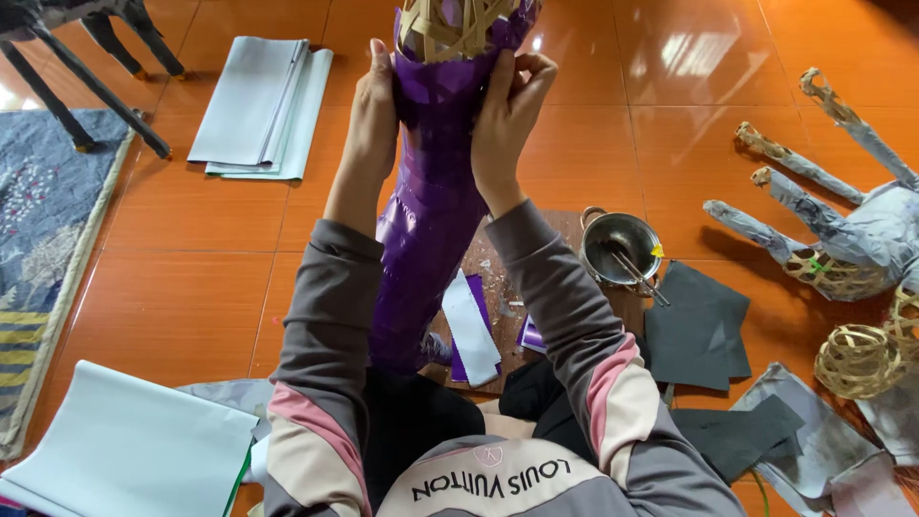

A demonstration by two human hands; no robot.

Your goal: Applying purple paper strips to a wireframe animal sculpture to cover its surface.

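- Purple paper-covered form (431,201): tall, upright, rising from the person's lap to the top of the view; woven bamboo frame (450,27) bare at its upper end.
- Left hand (375,120): grip clenched on the form's left side near the top, fingers flat on the purple paper.
- Right hand (507,115): grip clenched on the right side at the same height, fingertips curled onto the paper edge just below the bamboo.
- Brown board (565,239) on the floor behind the form; purple and white paper strips (471,330) lie on it.
- Metal pot (620,247) at the board's right edge, a tool resting in it.
- Dark grey sheets (697,327) just right of the pot.
- Grey paper-covered figure (842,230) with bamboo-ended limbs at far right, well apart from the hands.
- Pale paper stack (257,105) upper left; another pale sheet (124,445) lower left.
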